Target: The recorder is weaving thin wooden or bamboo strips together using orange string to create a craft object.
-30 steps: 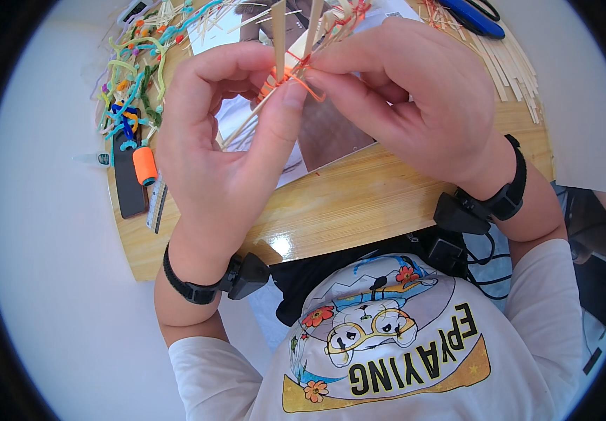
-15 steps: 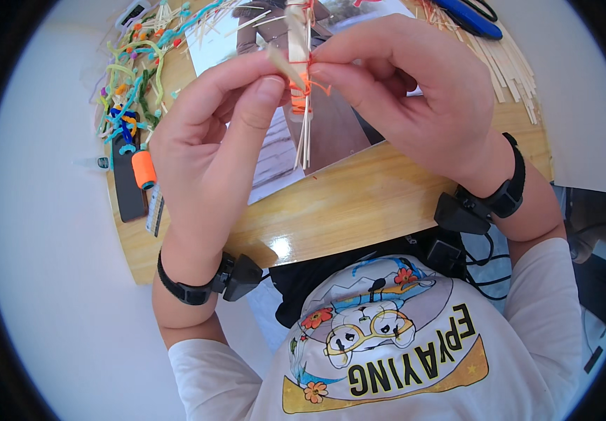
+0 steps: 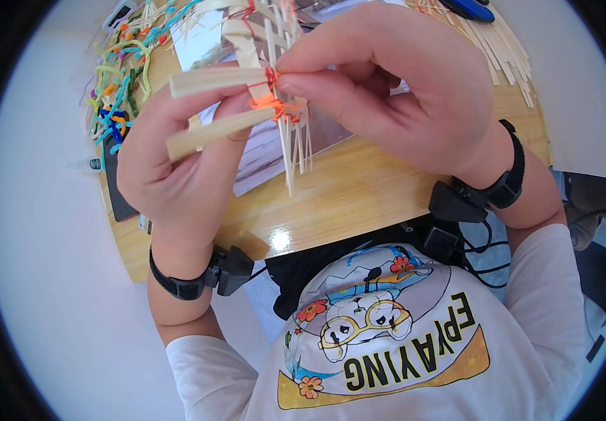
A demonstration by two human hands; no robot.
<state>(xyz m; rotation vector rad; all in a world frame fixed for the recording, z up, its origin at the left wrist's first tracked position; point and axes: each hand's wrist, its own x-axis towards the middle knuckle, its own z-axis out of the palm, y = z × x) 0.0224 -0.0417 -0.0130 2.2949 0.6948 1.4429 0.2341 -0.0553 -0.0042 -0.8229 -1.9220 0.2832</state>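
A frame of pale bamboo strips (image 3: 245, 52), tied together with thread, is held up over the table between my hands. Its upper part runs out of the picture. Two flat strip ends (image 3: 208, 133) point toward my left palm, and thin sticks (image 3: 288, 158) hang below the joint. Orange thread (image 3: 266, 103) wraps that joint, with red thread (image 3: 271, 77) just above. My left hand (image 3: 166, 179) is closed around the frame from the left, its fingertips partly hidden behind the strips. With thumb and forefinger, my right hand (image 3: 408, 91) pinches at the red thread.
A printed picture sheet (image 3: 257, 168) lies on the wooden table (image 3: 331, 200) beneath the frame. Coloured pipe cleaners (image 3: 117, 105) pile up at left, beside a dark flat object (image 3: 117, 186). Loose bamboo strips (image 3: 503, 56) and a blue-handled tool (image 3: 471, 8) lie at far right.
The bamboo frame has been turned and tilted, so both flat strip ends now swing leftward over my left hand. My left hand has shifted left and lower; the right keeps its pinch.
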